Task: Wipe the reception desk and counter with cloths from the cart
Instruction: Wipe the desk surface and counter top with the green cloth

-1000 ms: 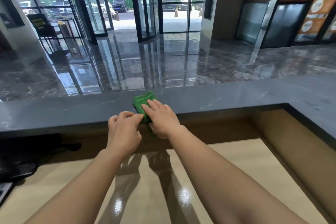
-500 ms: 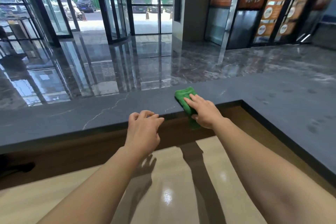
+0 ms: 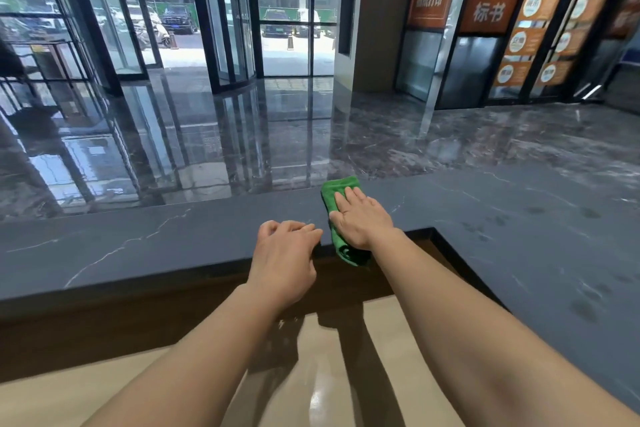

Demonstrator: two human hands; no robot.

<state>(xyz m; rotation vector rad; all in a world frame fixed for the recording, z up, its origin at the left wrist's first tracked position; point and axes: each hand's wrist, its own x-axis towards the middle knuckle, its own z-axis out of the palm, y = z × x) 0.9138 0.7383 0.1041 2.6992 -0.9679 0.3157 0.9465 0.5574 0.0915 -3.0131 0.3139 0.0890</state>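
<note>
A folded green cloth [image 3: 333, 194] lies across the dark grey stone counter [image 3: 138, 246], its near end hanging over the counter's inner edge. My right hand [image 3: 362, 218] presses flat on the cloth, fingers spread and pointing away from me. My left hand [image 3: 282, 260] rests on the counter's inner edge just left of the cloth, fingers curled loosely, holding nothing. The counter turns a corner to the right [image 3: 554, 253] near my right wrist.
Below the counter lies the glossy beige desk top [image 3: 311, 392]. The right wing of the counter shows faint smudge marks [image 3: 588, 302]. Beyond the counter are a polished dark marble lobby floor [image 3: 381, 139], glass doors and orange signs.
My right hand has slid the cloth rightward along the counter toward the corner. My left hand followed along the inner edge, and the view has turned right.
</note>
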